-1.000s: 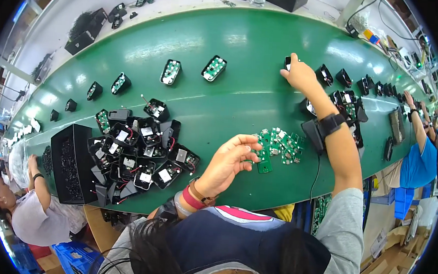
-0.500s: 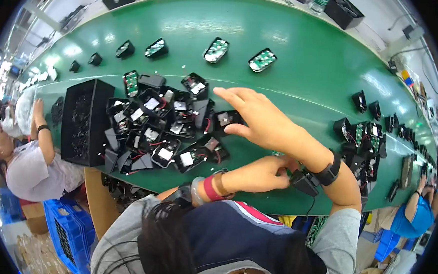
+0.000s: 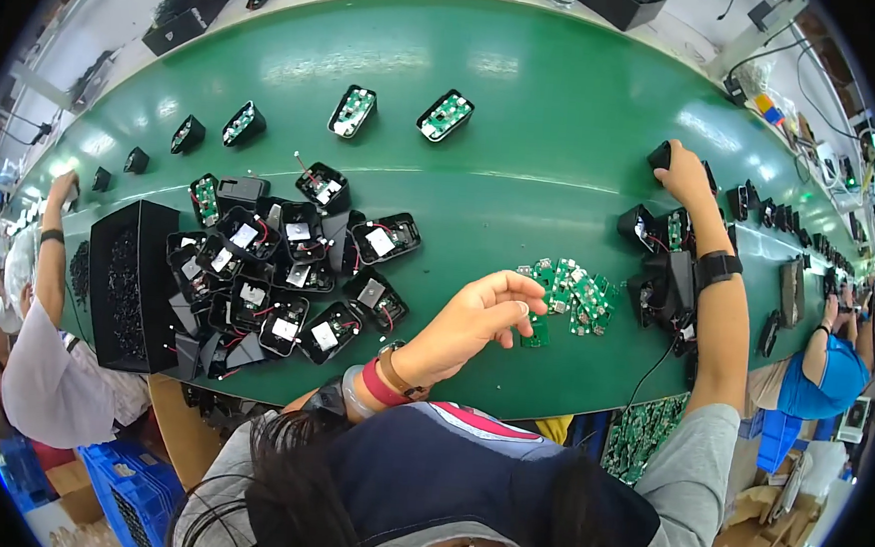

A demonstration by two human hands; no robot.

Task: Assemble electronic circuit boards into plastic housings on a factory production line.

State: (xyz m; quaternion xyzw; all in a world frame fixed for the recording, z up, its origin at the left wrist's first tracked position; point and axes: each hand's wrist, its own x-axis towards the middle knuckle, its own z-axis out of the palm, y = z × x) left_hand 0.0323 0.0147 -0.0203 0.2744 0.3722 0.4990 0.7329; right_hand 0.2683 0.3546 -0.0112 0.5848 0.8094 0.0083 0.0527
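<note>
My right hand (image 3: 682,176) reaches out to the far right, its fingers closed on a black plastic housing (image 3: 660,157). Over the near middle of the table is my left hand (image 3: 480,321), with loosely curled fingers apart and nothing visible in them. Just beyond its fingertips lies a heap of small green circuit boards (image 3: 581,300). Black housings with wires and silvery parts (image 3: 294,240) are piled to the left. Beneath my right forearm sits another group of black housings (image 3: 645,231), beside a black device with a cable (image 3: 672,293).
A black bin of small dark parts (image 3: 131,285) stands at the left. Housings fitted with green boards (image 3: 445,116) form a row across the far table. More housings (image 3: 762,205) line the right. Co-workers sit at left (image 3: 41,370) and right (image 3: 817,367).
My right hand has swung from above the left pile to the far right and onto a housing. My left hand has moved leftward, exposing the circuit boards. The view has shifted right.
</note>
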